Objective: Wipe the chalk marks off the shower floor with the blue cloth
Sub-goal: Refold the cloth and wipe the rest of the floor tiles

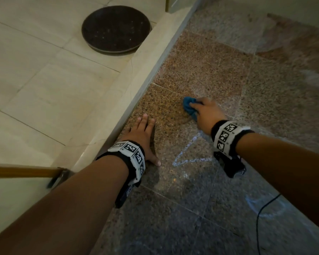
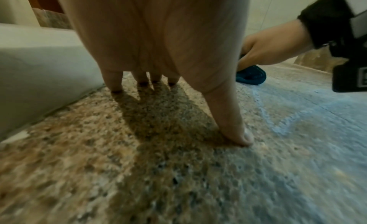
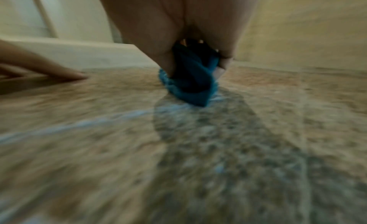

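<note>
- Right hand (image 1: 206,113) grips the bunched blue cloth (image 1: 189,107), pressing it onto the shower floor (image 1: 201,70).
- Left hand (image 1: 142,133) lies flat, fingers spread, near the cloth.
- Chalk marks (image 1: 188,153) lie between both hands.

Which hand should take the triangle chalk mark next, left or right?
Right. The right hand already grips the blue cloth just beyond the triangle chalk mark; the left hand is flat on the floor, bracing.

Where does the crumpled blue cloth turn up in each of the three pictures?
Head view: crumpled blue cloth mid-frame, gripped by the right hand.
Left wrist view: right of centre, under that hand.
Right wrist view: centre, bunched in the fingers.
Shared landmark: the pale stone curb, left of the cloth.
</note>
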{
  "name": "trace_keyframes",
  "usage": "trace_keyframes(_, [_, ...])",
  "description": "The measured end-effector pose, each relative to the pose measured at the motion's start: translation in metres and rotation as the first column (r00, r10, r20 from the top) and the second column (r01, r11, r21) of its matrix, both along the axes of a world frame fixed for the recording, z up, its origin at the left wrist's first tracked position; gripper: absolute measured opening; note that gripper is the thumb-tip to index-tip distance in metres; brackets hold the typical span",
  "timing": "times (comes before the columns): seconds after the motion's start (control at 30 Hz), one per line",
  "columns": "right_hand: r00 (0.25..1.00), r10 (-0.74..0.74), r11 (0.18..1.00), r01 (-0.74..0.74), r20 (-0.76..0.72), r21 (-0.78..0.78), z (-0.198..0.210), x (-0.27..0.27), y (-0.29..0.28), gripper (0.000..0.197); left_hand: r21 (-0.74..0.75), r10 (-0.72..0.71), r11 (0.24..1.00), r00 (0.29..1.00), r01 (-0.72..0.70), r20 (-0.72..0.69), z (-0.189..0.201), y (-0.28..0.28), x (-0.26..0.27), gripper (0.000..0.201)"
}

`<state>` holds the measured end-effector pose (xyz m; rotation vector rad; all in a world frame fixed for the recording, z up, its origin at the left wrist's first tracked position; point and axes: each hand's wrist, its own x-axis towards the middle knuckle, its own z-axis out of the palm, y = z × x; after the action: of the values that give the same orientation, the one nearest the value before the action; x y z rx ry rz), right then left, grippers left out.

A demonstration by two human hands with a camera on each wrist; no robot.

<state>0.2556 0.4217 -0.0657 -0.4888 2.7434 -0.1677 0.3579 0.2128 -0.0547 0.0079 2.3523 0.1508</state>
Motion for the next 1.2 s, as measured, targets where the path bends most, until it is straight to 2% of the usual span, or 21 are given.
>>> trace_keyframes(0.07, [0.998,0.051,0.995,-0.048,-0.032,0.092,0.004,0.024,-0.015,0.046,0.003,0.005,1.0,1.0,-0.005,-0.01,0.002,0.001,0.0,0.142])
trace_keyframes(0.2, [0.954,0.301,0.954,-0.301,-0.004,0.004,0.007,0.078,-0.046,0.045,0.002,0.019,1.0,1.0,-0.019,-0.014,0.001,0.002,0.001,0.141])
trace_keyframes(0.27, [0.908,0.418,0.908,-0.418,0.035,-0.022,0.007,0.078,-0.048,0.044,0.008,0.024,1.0,1.0,-0.024,-0.016,0.0,0.002,0.001,0.142])
trace_keyframes(0.33, [0.881,0.471,0.882,-0.471,0.04,0.003,0.008,0.059,-0.04,0.042,0.008,0.017,1.0,0.999,-0.017,-0.029,-0.002,0.001,0.001,0.141])
trace_keyframes(0.37, [0.892,0.451,0.892,-0.451,0.013,-0.001,0.008,0.048,-0.035,0.042,0.01,0.009,1.0,0.999,-0.009,-0.032,-0.002,0.0,0.001,0.142])
trace_keyframes(0.4, [0.93,0.368,0.929,-0.368,-0.002,-0.029,0.009,0.037,-0.028,0.041,0.014,0.003,1.0,0.999,-0.003,-0.032,-0.002,-0.001,0.001,0.142])
trace_keyframes(0.47, [0.992,0.125,0.983,-0.121,0.021,-0.141,0.007,0.022,-0.015,0.041,0.019,0.0,1.0,0.999,0.0,-0.034,-0.003,-0.002,0.001,0.142])
trace_keyframes(0.53, [0.997,0.036,0.985,-0.023,0.072,-0.173,0.006,0.026,-0.013,0.046,0.021,0.001,1.0,0.999,0.0,-0.04,-0.005,-0.004,0.002,0.142])
trace_keyframes(0.7, [0.962,0.267,0.96,-0.26,0.064,-0.104,-0.003,0.059,-0.026,0.052,0.029,0.011,1.0,0.998,-0.01,-0.06,-0.006,-0.002,0.003,0.14])
trace_keyframes(0.77, [0.944,0.323,0.939,-0.311,0.065,-0.147,-0.004,0.054,-0.024,0.051,0.031,0.014,0.999,0.998,-0.012,-0.058,-0.006,-0.002,0.003,0.14])
trace_keyframes(0.83, [0.947,0.318,0.93,-0.3,0.053,-0.214,0.001,0.041,-0.021,0.047,0.035,0.011,0.999,0.999,-0.009,-0.054,-0.006,-0.003,0.002,0.141])
trace_keyframes(0.97, [0.999,0.044,0.972,-0.037,0.026,-0.232,-0.005,0.019,-0.021,0.047,0.033,0.004,0.999,0.998,-0.002,-0.056,-0.006,-0.004,0.002,0.142])
trace_keyframes(1.0, [1.0,0.011,0.977,-0.01,0.001,-0.211,-0.008,0.023,-0.024,0.048,0.031,0.004,1.0,0.998,-0.002,-0.058,-0.006,-0.003,0.002,0.142])
trace_keyframes(1.1, [0.992,0.118,0.978,-0.122,-0.035,-0.171,-0.012,0.049,-0.032,0.05,0.039,0.017,0.999,0.998,-0.014,-0.059,-0.005,-0.002,0.004,0.141])
trace_keyframes(1.2, [0.967,0.254,0.933,-0.252,-0.025,-0.255,-0.014,0.042,-0.028,0.045,0.038,0.02,0.999,0.998,-0.018,-0.059,-0.003,-0.002,0.004,0.141])
